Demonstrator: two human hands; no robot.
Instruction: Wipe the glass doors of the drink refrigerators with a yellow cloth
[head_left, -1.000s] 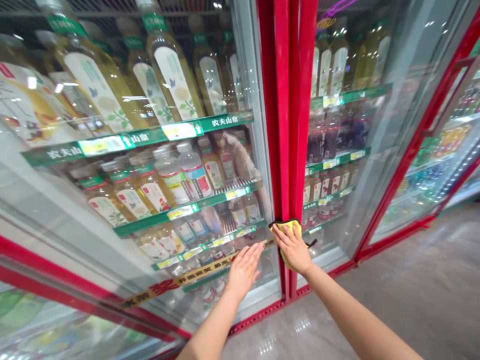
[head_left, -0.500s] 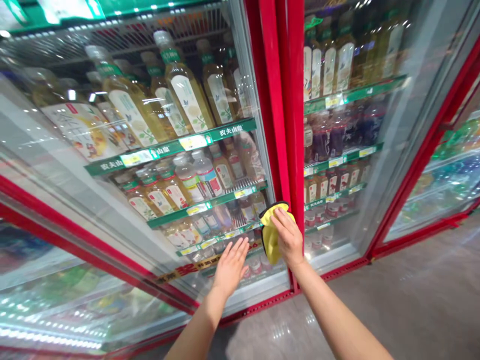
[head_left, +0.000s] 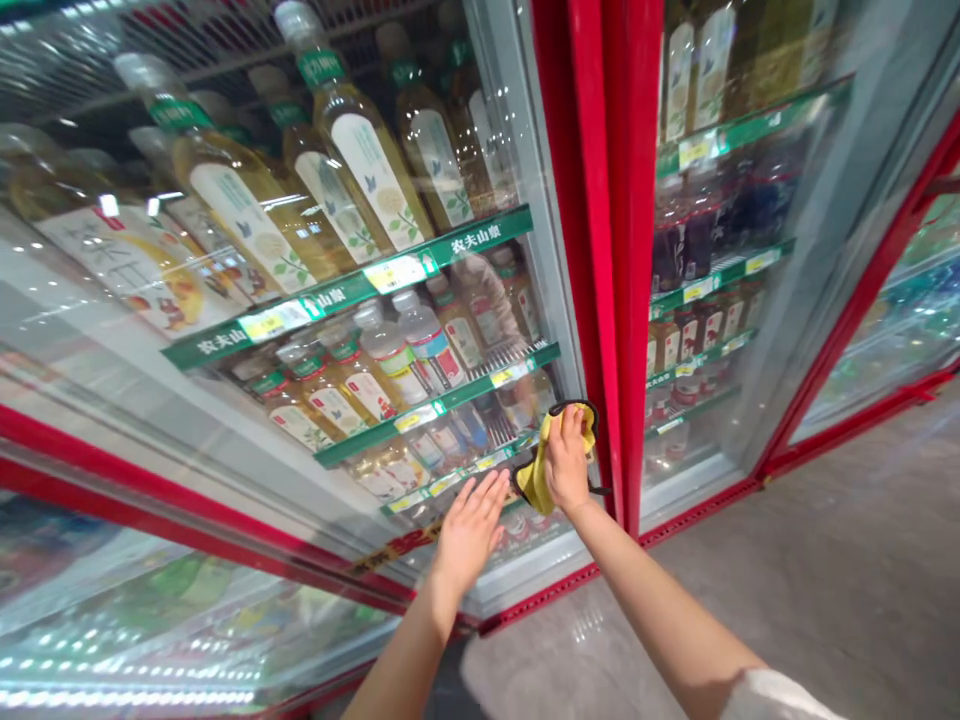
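Note:
A yellow cleaning cloth [head_left: 538,480] with a dark edge is bunched under my right hand [head_left: 567,458], whose fingers press it to the glass near the door's red frame [head_left: 581,250]. To its left, my left hand [head_left: 471,530] lies open, fingers stretched out, at the lower part of the glass door [head_left: 517,590]. It holds nothing. Whether its palm touches the glass cannot be made out. Behind the glass stand tall bottles of pale yellow drink [head_left: 375,170] and, one shelf lower, small bottles [head_left: 427,345].
A second glass door [head_left: 720,400] with shelves of drinks is right of the red frame. At lower left another glass pane [head_left: 150,600] reflects rows of lights. Grey floor [head_left: 750,580] runs along the foot of the coolers.
My right hand and the cloth have moved from the red frame's edge onto the glass beside it. The cloth is more crumpled. My left hand stays flat, and the view has shifted.

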